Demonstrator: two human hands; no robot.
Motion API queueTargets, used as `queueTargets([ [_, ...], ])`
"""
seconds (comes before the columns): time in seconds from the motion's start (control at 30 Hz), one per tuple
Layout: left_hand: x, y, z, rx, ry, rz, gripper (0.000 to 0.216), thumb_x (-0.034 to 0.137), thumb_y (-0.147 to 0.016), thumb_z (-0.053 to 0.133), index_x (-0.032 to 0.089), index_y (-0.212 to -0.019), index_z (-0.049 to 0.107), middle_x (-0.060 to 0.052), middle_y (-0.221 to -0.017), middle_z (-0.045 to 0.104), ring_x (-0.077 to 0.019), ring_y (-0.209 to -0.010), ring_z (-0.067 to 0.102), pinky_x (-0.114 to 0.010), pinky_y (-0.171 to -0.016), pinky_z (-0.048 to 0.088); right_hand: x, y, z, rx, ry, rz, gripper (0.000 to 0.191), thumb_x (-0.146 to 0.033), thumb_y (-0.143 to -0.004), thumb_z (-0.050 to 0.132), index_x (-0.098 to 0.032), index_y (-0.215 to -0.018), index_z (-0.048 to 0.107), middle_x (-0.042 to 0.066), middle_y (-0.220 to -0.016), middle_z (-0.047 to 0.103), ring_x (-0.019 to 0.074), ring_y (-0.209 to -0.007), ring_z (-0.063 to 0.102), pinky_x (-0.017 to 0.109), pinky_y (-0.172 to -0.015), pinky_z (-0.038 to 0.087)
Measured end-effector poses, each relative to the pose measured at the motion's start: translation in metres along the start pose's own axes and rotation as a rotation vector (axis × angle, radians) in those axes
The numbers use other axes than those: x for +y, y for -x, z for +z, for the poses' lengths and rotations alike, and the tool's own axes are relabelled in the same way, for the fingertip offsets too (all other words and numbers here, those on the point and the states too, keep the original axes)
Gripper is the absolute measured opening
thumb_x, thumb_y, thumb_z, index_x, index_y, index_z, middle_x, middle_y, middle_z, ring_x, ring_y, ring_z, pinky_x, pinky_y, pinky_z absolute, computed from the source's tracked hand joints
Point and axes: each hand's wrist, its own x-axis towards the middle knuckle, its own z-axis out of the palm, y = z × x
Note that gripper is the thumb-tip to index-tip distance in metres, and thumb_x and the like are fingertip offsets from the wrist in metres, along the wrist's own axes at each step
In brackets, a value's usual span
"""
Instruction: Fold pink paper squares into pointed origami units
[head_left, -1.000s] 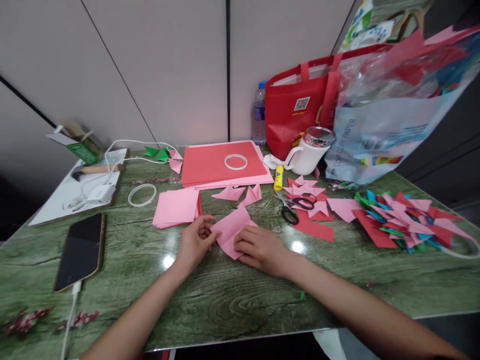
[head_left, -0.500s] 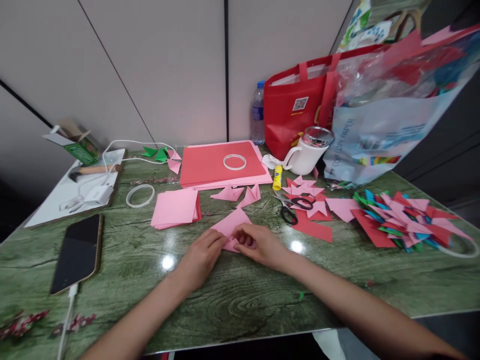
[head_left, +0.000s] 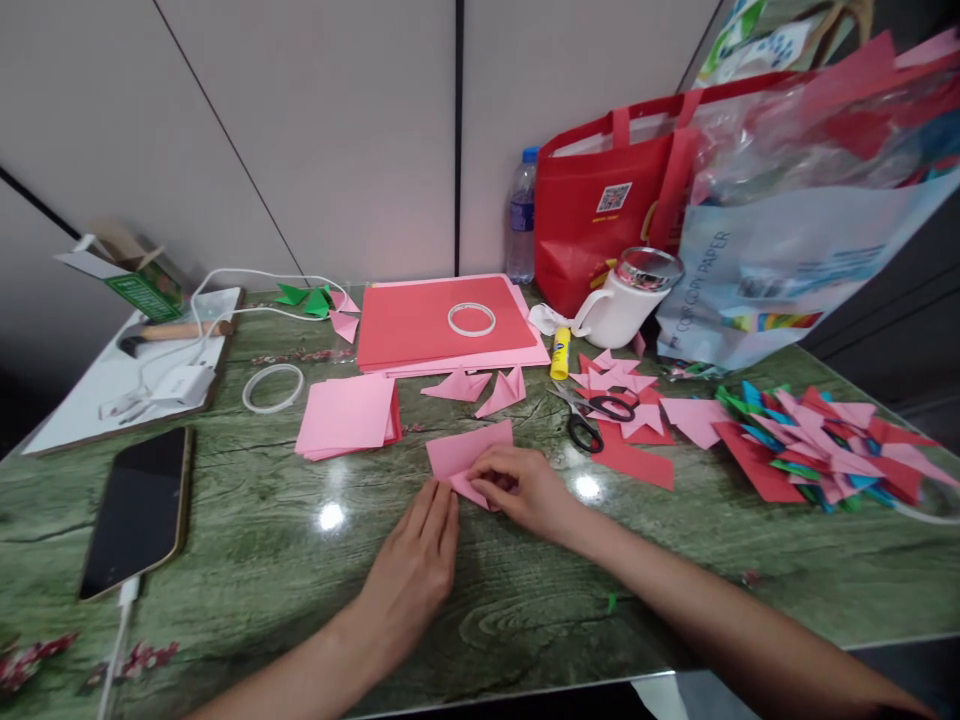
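A pink sheet of paper (head_left: 471, 448) with a crease across it lies in front of me, its far part tilted up. My right hand (head_left: 517, 490) pinches its near right part between thumb and fingers. At the near left edge, my left hand (head_left: 421, 545) lies flat, fingers stretched out and fingertips touching the paper. Just beyond are two folded pink paper pieces (head_left: 454, 385). A stack of pink and red paper squares (head_left: 345, 415) sits to the left. Black-handled scissors (head_left: 586, 433) rest to the right, near a yellow glue stick (head_left: 560, 354).
Behind are large red sheets (head_left: 420, 325) with a tape roll (head_left: 471, 319) on top. A white mug (head_left: 615, 310), red bag (head_left: 577, 230) and water bottle (head_left: 522, 220) stand back right. Colourful folded papers (head_left: 817, 445) are heaped right; a phone (head_left: 139, 510) lies left.
The pink paper has turned, and its far part now stands up along a crease. My left hand has moved nearer to me and flattened out; the right hand stays at the paper.
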Motion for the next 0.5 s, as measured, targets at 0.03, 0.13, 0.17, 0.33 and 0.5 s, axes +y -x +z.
queueTargets([
  [0.03, 0.002, -0.003, -0.001, -0.025, -0.02, -0.002, 0.039, -0.001, -0.08, 0.032, -0.005, -0.111, 0.055, -0.025, -0.119, 0.056, -0.0311, -0.115, 0.051, -0.041, -0.092, 0.047, 0.0, -0.001, 0.0, 0.003, -0.009, 0.007, 0.01, -0.016, -0.081, 0.056, -0.015, -0.076, 0.065, 0.003, -0.072, 0.062, 0.0097, -0.057, 0.053, 0.02, -0.052, 0.041],
  [0.13, 0.007, -0.01, -0.002, -0.085, -0.049, 0.014, 0.041, -0.002, -0.078, 0.031, -0.004, -0.11, 0.057, -0.024, -0.119, 0.057, -0.0304, -0.114, 0.052, -0.04, -0.092, 0.047, 0.0, -0.002, 0.0, 0.02, -0.037, 0.012, 0.01, -0.018, -0.081, 0.057, -0.016, -0.077, 0.066, 0.004, -0.073, 0.062, 0.0095, -0.056, 0.053, 0.019, -0.049, 0.041],
  [0.17, 0.009, -0.012, -0.002, -0.092, -0.053, 0.014, 0.042, -0.001, -0.077, 0.031, -0.004, -0.109, 0.058, -0.024, -0.119, 0.057, -0.0303, -0.113, 0.053, -0.04, -0.092, 0.047, 0.0, -0.002, 0.0, 0.029, -0.038, 0.009, 0.01, -0.019, -0.081, 0.057, -0.016, -0.077, 0.066, 0.004, -0.074, 0.062, 0.0095, -0.056, 0.054, 0.019, -0.049, 0.041],
  [0.33, 0.013, -0.014, 0.004, -0.083, -0.029, -0.025, 0.044, 0.0, -0.077, 0.029, -0.002, -0.108, 0.06, -0.024, -0.12, 0.056, -0.031, -0.115, 0.051, -0.042, -0.088, 0.048, 0.003, -0.002, 0.001, 0.073, 0.048, -0.041, 0.011, -0.02, -0.082, 0.057, -0.017, -0.08, 0.068, 0.004, -0.075, 0.062, 0.0103, -0.06, 0.055, 0.02, -0.052, 0.043],
  [0.5, 0.008, -0.012, 0.008, -0.063, 0.063, -0.011, 0.048, -0.001, -0.076, 0.028, 0.0, -0.115, 0.055, -0.023, -0.127, 0.051, -0.0307, -0.121, 0.045, -0.042, -0.091, 0.047, 0.005, -0.004, -0.004, 0.057, 0.081, -0.038, 0.011, -0.022, -0.083, 0.057, -0.017, -0.083, 0.067, 0.005, -0.074, 0.063, 0.0108, -0.059, 0.055, 0.022, -0.054, 0.045],
])
